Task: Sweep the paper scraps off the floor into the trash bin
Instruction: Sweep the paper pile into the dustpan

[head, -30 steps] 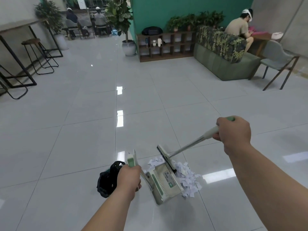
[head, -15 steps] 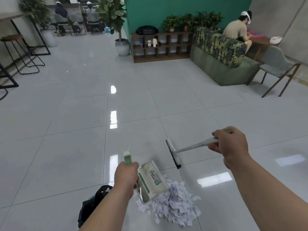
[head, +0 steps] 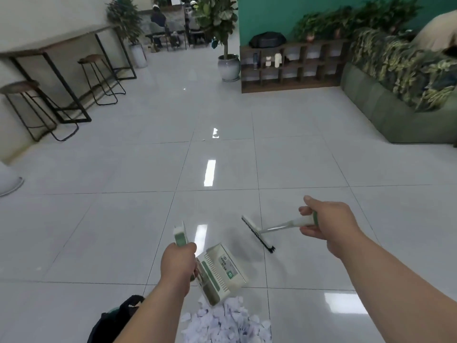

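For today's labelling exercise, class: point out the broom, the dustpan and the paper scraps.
broom (head: 257, 233): head view, on the brush head.
dustpan (head: 221, 273): head view, on the ribbed pan body.
paper scraps (head: 222, 324): head view, middle of the pile.

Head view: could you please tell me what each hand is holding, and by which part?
The left hand grips the dustpan near the top of its upright handle; the right hand holds the brush by its handle's end.

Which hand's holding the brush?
The right hand, gripping the brush by its handle over bare tile; the left hand grips the dustpan by the paper scraps.
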`<state>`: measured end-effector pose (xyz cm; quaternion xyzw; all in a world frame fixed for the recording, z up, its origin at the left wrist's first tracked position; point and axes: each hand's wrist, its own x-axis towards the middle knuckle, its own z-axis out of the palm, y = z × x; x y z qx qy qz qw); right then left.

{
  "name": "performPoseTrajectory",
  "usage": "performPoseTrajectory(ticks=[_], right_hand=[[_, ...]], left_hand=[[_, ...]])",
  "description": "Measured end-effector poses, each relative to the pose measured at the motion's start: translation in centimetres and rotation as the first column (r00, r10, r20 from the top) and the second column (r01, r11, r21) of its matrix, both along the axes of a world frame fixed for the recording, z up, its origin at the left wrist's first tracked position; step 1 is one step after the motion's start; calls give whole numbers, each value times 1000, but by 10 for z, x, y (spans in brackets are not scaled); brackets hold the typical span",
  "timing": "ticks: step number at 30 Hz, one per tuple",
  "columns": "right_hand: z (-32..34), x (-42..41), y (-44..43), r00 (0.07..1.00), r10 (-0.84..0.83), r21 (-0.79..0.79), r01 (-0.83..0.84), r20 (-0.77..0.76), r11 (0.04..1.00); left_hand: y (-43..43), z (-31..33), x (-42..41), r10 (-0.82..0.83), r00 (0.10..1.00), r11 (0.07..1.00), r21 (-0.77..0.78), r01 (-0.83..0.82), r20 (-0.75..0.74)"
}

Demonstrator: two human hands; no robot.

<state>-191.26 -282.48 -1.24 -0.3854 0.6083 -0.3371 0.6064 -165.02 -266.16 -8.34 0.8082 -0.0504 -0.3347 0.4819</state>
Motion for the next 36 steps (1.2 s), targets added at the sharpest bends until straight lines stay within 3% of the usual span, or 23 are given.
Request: performPoseTrajectory(ticks=[4,8,17,19,21,23,29,36], right_hand=[[-5,-2,-75,995,94,46,-92,-37,995],[-15,16,-139,993,111,144,-115,32,983],[-32,127,-339,979,164,104,-177,122,979],[-36,166,-379,954,290,257,-300,74,919],[-37,207,-413,867,499,452,-444,-2,774],[-39,247,-446,804,591,542,-469,-64,697],[-53,342,-535,825,562,513,-454,-67,728],[-90,442,-669,832,554,469,-480,-24,741]], left_hand=[[-63,8,-13,42,999,999,1,-42,31],[-128,6,3,99,995,995,-11,-99,30],[-310,-36,108,219,975,974,-45,-220,-44],[-350,-38,142,241,968,969,-37,-244,-69],[-384,-33,172,242,966,968,-43,-247,-94],[-412,-26,197,246,964,967,-37,-251,-102],[-474,-16,243,240,967,970,-12,-242,-81],[-538,-35,276,390,918,921,54,-387,-68]])
